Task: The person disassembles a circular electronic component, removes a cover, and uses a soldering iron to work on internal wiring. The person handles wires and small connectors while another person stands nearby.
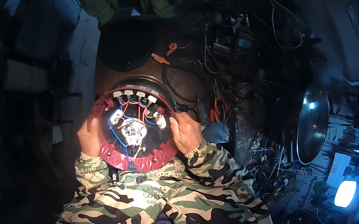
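Observation:
A round dark-red appliance housing is tilted in front of me, its open inside facing up. My left hand grips its left rim, with the fingers partly hidden by the wall. Closed on the opposite rim, my right hand has its thumb along the edge. Inside, red and blue wires run from a row of white switches to a white round part in the middle. A small dark socket sits at the near edge.
A brown table bears a black round mat, an orange plug and red-handled pliers. Behind them lie a multimeter and tangled cables. A shiny metal pan and a bright lamp stand to the right.

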`<state>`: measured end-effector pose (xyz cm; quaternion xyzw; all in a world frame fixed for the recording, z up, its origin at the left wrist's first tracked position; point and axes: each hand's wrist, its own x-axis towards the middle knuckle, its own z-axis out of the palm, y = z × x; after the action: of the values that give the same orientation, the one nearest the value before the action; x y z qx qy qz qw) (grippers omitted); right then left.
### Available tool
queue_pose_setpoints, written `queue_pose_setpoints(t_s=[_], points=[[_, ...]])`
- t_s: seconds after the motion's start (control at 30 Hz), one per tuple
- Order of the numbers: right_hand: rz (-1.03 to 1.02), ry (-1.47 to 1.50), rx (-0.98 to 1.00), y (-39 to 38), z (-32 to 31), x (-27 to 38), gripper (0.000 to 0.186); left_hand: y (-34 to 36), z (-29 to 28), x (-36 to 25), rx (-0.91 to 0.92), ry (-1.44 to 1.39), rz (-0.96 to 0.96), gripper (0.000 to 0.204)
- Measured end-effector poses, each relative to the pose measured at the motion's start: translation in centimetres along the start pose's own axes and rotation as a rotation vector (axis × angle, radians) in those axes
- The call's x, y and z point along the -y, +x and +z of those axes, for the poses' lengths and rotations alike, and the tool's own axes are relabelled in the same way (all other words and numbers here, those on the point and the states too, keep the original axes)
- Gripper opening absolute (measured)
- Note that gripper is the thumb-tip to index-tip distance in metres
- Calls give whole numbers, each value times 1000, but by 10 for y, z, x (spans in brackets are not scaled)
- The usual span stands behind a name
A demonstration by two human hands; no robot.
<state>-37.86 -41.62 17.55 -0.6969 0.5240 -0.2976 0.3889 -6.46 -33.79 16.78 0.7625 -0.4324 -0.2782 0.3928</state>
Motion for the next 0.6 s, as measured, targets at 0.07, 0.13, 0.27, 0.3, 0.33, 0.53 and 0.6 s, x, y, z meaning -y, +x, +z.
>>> queue_pose_setpoints(t_s=[0.07, 0.13, 0.27, 0.3, 0.33, 0.53, 0.6], points=[[17, 16, 30, 2, -2, -2, 21, 5, -1, 10, -14, 10, -2, 39], [14, 121, 73, -5, -8, -7, 31, 4, -2, 11, 4, 27, -21, 40], [221, 331, 123, -45, -17, -54, 33, 0, -6, 2, 33, 14, -117, 36], [362, 342, 140, -58, -21, -69, 32, -1, -5, 2, 36, 4, -137, 36], [448, 341, 83, -76, -21, -95, 32, -2, 1, 6, 19, -27, -134, 35], [640, -9, -156, -109, -44, -175, 31, -5, 2, 7, -28, 31, -98, 37], [541, -153, -228, -100, -46, -188, 33, -3, -1, 6, -14, 37, -130, 37]])
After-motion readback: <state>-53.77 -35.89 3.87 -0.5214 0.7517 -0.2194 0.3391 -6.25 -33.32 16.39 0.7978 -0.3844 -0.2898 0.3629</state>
